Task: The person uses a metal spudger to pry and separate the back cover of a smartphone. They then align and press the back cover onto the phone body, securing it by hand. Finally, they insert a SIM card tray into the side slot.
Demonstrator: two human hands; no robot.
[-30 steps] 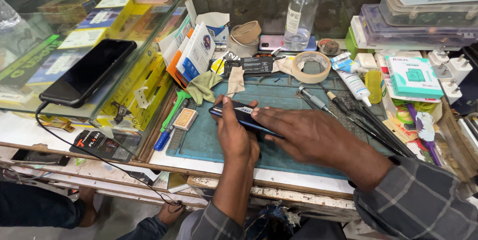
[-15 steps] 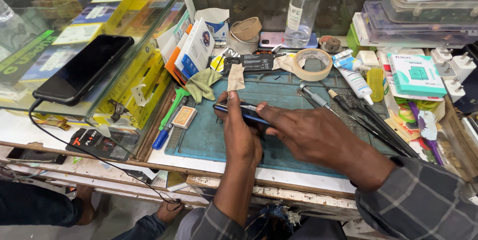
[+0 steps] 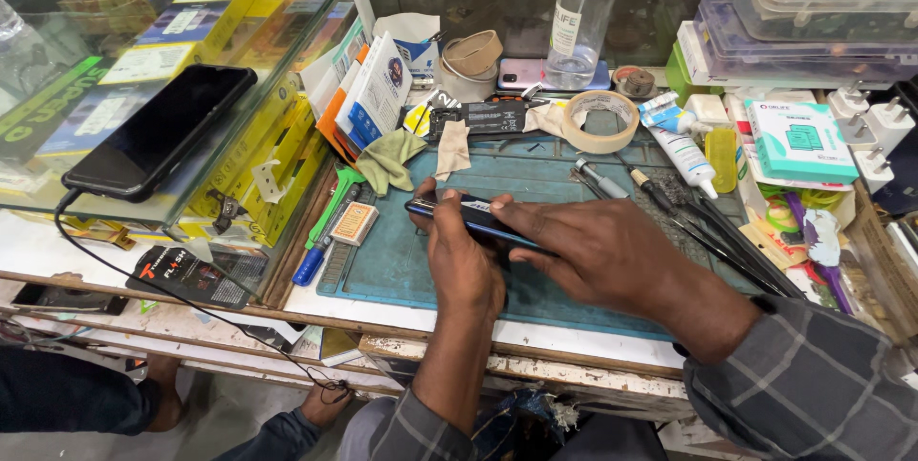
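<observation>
A dark blue phone (image 3: 470,216) is held on edge above the teal work mat (image 3: 535,169). My left hand (image 3: 462,265) grips it from below, fingers wrapped round its near side. My right hand (image 3: 598,255) pinches it from the right, with the fingertips on its top edge. Both forearms come in from the bottom of the view, the right one in a grey checked sleeve.
A black phone (image 3: 158,131) on a cable lies on the glass case at left. Tape roll (image 3: 600,121), clear bottle (image 3: 579,16), tweezers and screwdrivers (image 3: 669,208), white tube (image 3: 677,143), cloth (image 3: 392,160) and small boxes ring the mat. Stacked plastic cases stand at back right.
Both hands and the phone have stayed in nearly the same place; the right fingers have slid slightly along the phone's edge.
</observation>
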